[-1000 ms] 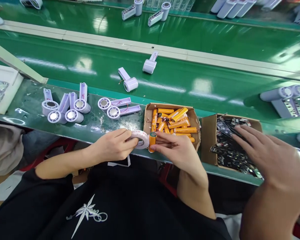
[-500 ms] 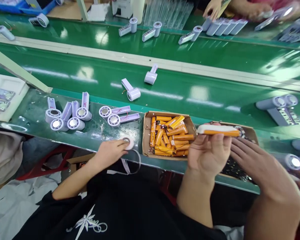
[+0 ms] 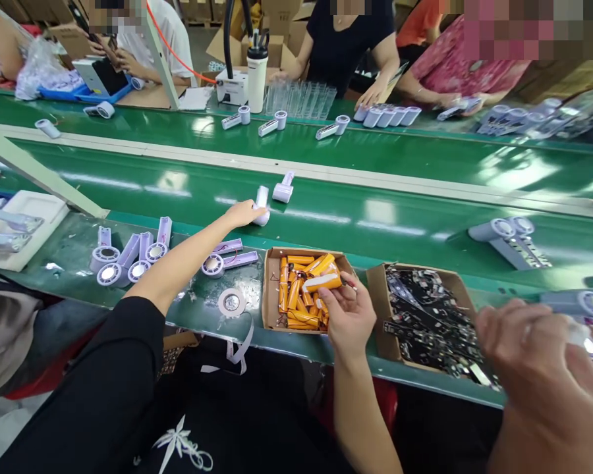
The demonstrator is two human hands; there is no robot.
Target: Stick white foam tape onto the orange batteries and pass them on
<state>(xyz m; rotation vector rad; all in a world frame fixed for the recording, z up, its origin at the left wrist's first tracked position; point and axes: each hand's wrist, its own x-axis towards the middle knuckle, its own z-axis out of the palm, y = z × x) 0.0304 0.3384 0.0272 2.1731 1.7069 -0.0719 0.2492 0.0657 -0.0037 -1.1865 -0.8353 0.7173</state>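
Out over the green belt, my left hand (image 3: 246, 213) is closed on a lilac fan part (image 3: 261, 212). My right hand (image 3: 350, 306) pinches an orange battery (image 3: 326, 280) with a white strip along it, above the cardboard box (image 3: 271, 322) of orange batteries. A roll of white tape (image 3: 232, 302) lies flat on the bench left of that box, its loose end hanging over the edge. Several lilac fan parts (image 3: 109, 274) stand on the bench further left. Another fan part (image 3: 282, 191) rests on the belt just beyond my left hand.
Right of the batteries stands an open box (image 3: 380, 316) of dark circuit boards. A co-worker's hand (image 3: 543, 368) is at the right front, near more fan parts (image 3: 499, 232). People sit across the belt (image 3: 425, 217). A slanted metal post (image 3: 44, 168) rises at left.
My left hand has left the tape roll and reached forward to the fan part on the belt. My right hand has moved left with its battery, over the battery box. The co-worker's hand has moved right.
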